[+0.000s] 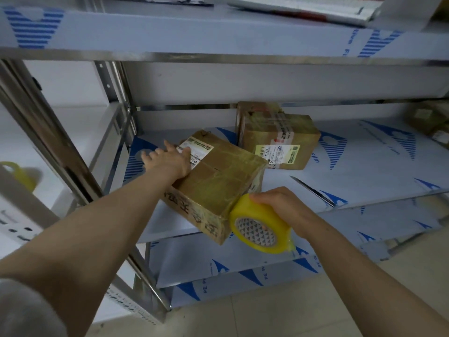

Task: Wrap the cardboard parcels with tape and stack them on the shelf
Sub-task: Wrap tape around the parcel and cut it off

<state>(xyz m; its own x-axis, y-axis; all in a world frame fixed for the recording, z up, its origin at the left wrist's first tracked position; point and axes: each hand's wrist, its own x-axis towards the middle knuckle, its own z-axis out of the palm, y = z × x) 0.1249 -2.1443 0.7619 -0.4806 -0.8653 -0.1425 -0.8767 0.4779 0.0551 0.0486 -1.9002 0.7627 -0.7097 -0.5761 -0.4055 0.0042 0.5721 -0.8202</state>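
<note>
Item: parcel wrapping and stacking, in progress.

- Parcel [226, 176]: cardboard, set askew at the front edge of the middle shelf [364, 171], with its near corner hung over that edge. Glossy tape is seen across its top and near sides, so the wrapping is judged well advanced but not finished.
- Tape roll [257, 229]: yellow, held against the parcel's near right corner.
- Right hand [279, 205]: grip closed over the top of the tape roll.
- Left hand [170, 159]: grip spread flat and pressed on the parcel's far left top, over the shipping label [194, 147].
- Rear parcels [277, 139]: already taped and placed by the back edge, one behind the other. A further parcel [430, 120] is glimpsed at the right edge.
- Left to do, as judged: the tape is to be cut, and the parcel stacked with the others.
- Writing: barcodes and fine print on the white and yellow labels cannot be read. Large dark characters are marked on the parcel's near side. "PE" and "film" are printed on the shelf's protective film.
</note>
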